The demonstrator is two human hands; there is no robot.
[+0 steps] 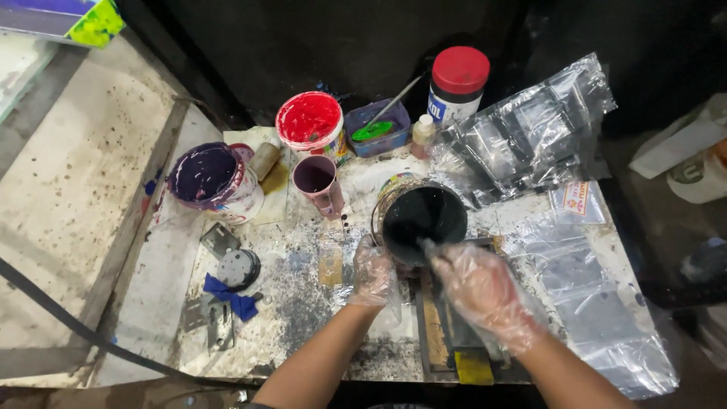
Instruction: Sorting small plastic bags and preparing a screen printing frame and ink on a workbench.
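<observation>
Black ink can sits mid-bench, directly ahead of both gloved hands. Left hand grips can's near-left rim, steadying it. Right hand clenched on stirring tool; tool's long axis slants up-left from hand into can. Right hand slightly nearer camera.

Two gloved hands: left, right. Three open paint tubs: black, red, purple. One mug. One red-lidded jar. One small bottle. One blue tray. One blue rag.
</observation>
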